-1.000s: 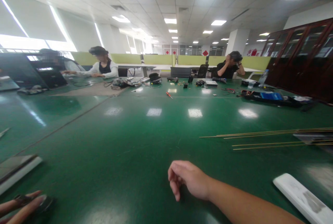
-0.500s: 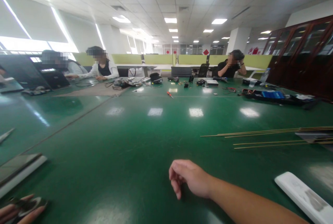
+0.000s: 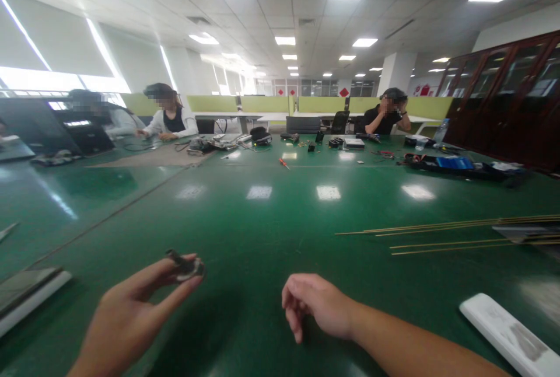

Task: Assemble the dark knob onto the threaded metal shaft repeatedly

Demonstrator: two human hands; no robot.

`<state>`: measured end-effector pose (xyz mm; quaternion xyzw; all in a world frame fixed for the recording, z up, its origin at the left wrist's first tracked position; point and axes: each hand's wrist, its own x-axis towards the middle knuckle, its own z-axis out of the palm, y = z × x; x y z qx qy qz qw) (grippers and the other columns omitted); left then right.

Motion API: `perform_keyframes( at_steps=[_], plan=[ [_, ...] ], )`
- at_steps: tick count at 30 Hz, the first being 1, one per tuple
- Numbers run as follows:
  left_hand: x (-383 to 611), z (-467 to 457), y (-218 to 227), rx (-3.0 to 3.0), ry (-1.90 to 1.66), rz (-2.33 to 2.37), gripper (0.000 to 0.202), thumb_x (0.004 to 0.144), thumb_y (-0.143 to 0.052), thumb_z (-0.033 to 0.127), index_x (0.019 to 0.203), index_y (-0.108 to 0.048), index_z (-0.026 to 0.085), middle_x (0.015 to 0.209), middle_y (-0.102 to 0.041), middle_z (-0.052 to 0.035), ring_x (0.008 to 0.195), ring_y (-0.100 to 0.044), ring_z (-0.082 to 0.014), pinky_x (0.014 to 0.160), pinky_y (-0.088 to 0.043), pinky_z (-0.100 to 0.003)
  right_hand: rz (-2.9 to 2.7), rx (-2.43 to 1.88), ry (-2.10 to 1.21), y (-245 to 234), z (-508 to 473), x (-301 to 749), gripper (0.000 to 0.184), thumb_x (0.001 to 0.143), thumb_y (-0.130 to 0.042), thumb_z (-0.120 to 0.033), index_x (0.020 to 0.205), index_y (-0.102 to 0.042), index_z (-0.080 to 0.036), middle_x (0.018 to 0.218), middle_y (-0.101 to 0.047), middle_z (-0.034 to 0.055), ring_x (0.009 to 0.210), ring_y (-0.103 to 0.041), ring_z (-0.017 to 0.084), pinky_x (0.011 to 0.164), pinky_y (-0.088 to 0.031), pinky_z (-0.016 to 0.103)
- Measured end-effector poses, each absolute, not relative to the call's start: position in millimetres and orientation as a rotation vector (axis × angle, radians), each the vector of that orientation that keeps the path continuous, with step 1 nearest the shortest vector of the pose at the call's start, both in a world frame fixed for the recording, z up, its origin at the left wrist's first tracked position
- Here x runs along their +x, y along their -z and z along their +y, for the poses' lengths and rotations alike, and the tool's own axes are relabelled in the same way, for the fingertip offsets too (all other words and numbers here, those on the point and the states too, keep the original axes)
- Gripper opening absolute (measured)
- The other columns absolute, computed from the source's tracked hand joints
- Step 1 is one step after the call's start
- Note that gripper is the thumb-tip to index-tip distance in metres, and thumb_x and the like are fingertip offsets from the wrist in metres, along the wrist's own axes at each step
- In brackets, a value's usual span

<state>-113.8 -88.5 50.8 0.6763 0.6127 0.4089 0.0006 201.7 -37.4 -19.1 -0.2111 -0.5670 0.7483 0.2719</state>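
Note:
My left hand [image 3: 135,307] is raised over the green table [image 3: 245,225] at lower left. Its thumb and fingers pinch a small dark piece [image 3: 188,269] with a pale curved, ring-like part and a stub sticking up; its exact kind is too blurred to tell. My right hand [image 3: 312,304] rests on its side on the table at lower centre. Loosely curled, its fingers point down and left, somewhat apart, and nothing shows in them. To the right of that forearm lies a long white object [image 3: 503,324] with a grey patch.
Thin yellowish rods [image 3: 441,227] lie at the right. A white-edged flat device [image 3: 35,295] sits at the left edge. Farther off are a red screwdriver [image 3: 283,163], a black tray [image 3: 420,164] with blue items, and cables. Several people sit along the far side.
My left hand has come up and to the right from the lower left corner, carrying the small dark piece. My right hand has hardly moved. The view has tilted slightly upward.

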Motion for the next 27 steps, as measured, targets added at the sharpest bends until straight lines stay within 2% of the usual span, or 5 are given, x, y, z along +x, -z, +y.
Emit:
perform_keyframes(
  at_steps=[8,12,15,21,27],
  plan=[
    [-9.3,-51.8,-67.9,2.574,-0.981,1.136,0.030,0.091,-0.064,0.020,0.120,-0.068,0.026,0.111,-0.073,-0.0039,0.096,-0.071,-0.0168,0.082,-0.060,-0.024,-1.410,-0.793,-1.750,15.5,-28.6,204.9,0.034,0.087,-0.058,-0.052,0.091,-0.051,-0.019,0.055,-0.055,-0.0064,0.041,-0.050,0.011,0.045,-0.036,0.022],
    [-3.0,-41.2,-53.2,2.558,-0.998,1.193,0.044,0.086,-0.068,0.020,0.129,-0.061,0.027,0.107,-0.073,-0.0032,0.094,-0.070,-0.0175,0.086,-0.057,-0.029,-1.365,-0.897,-1.547,18.8,-25.7,205.4,0.033,0.076,-0.062,-0.023,0.106,-0.047,-0.021,0.069,-0.055,-0.0082,0.046,-0.050,0.010,0.045,-0.035,0.021],
    [-4.4,-41.1,-37.2,2.445,-1.055,1.197,0.030,0.084,-0.070,0.019,0.113,-0.065,0.024,0.098,-0.071,-0.0026,0.087,-0.069,-0.0167,0.080,-0.056,-0.027,-1.450,-0.909,-1.458,20.1,-30.6,205.1,0.045,0.072,-0.060,-0.012,0.114,-0.047,-0.022,0.081,-0.057,-0.0062,0.053,-0.052,0.009,0.050,-0.038,0.021],
    [-2.1,-47.0,-21.3,2.425,-0.978,1.045,0.027,0.086,-0.069,0.019,0.112,-0.071,0.025,0.102,-0.067,-0.0053,0.091,-0.067,-0.0177,0.081,-0.055,-0.029,-1.664,-0.920,-1.303,13.3,-41.7,208.3,0.050,0.071,-0.062,-0.005,0.116,-0.051,-0.024,0.093,-0.059,-0.0024,0.065,-0.056,0.011,0.061,-0.044,0.024],
    [-1.1,-44.1,-16.7,2.395,-1.008,1.042,0.034,0.087,-0.071,0.020,0.121,-0.070,0.028,0.108,-0.068,-0.0056,0.096,-0.068,-0.0180,0.085,-0.057,-0.029,-1.740,-0.960,-1.201,11.0,-38.8,211.1,0.027,0.076,-0.059,-0.005,0.097,-0.061,-0.021,0.086,-0.065,0.0000,0.069,-0.059,0.014,0.064,-0.044,0.025]
  ],
)
